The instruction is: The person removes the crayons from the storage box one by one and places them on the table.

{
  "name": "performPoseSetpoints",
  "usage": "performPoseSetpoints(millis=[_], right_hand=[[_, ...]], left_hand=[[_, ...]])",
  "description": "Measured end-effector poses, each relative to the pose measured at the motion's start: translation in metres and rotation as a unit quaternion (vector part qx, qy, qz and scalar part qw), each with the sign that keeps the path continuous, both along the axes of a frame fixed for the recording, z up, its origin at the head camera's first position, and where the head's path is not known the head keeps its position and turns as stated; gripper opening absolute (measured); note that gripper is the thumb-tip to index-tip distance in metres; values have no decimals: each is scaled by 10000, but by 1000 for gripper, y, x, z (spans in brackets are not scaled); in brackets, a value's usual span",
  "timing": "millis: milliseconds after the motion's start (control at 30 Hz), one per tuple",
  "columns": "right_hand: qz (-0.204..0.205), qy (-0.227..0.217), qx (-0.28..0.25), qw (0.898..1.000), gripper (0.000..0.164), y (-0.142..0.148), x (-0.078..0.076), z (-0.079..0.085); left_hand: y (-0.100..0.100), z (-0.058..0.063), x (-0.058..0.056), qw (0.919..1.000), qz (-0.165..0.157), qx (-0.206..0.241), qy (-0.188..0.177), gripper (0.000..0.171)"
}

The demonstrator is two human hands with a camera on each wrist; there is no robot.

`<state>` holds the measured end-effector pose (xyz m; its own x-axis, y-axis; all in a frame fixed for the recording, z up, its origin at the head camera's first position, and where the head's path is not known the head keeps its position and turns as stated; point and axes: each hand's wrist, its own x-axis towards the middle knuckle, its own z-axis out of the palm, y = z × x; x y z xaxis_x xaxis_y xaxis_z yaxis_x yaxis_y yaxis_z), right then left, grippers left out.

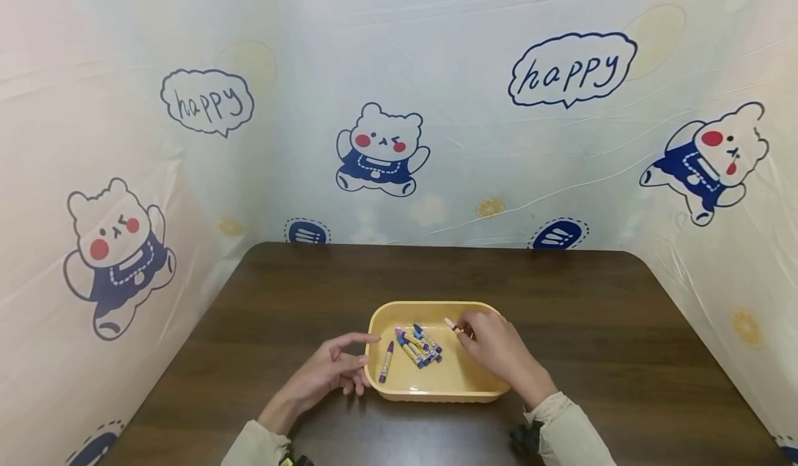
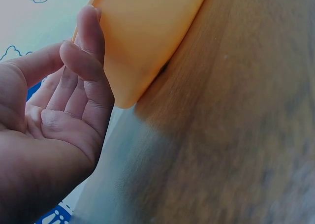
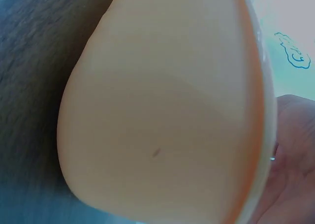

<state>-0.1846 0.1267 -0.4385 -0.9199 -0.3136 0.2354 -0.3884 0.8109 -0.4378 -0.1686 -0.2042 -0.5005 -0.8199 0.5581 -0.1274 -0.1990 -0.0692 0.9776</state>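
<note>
Left of both hands, a pale cloth (image 1: pixel 37 258) printed with a bear hangs, and the same printed cloth rises beyond the hands and to their right. The left hand (image 1: pixel 321 374), reaching from a light sleeve (image 1: pixel 257 445), holds the left rim of a yellow tray (image 1: pixel 455 376) between thumb and forefinger, its other fingers loosely curled outside the wall. The tray sits on a dark wooden table (image 1: pixel 299 314), between the two hands. Inside it, just beside the left fingertips, lies a lone purple-tipped crayon (image 1: pixel 386 363). Farther right, midway between the hands, a loose pile of crayons (image 1: pixel 414 350) with blue and purple tips overlaps; their exact number is unclear. Right of the pile, the right hand (image 1: pixel 499 345) pinches a pale pink crayon (image 1: pixel 450 324) in its fingertips over the tray's right side. Behind that hand, a dark band (image 1: pixel 525 440) shows at the right sleeve (image 1: pixel 573 431).
</note>
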Motion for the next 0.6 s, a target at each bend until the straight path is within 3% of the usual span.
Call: performPoseSetpoints(millis=[433,600], right_hand=[[-71,272,-51,9996,10,10,11,5],[-186,552,-292,9979,8,17,16,3]], left_hand=[[1,1,0,10000,13,2,-30,49],[0,2,0,10000,31,-60,-45,50]])
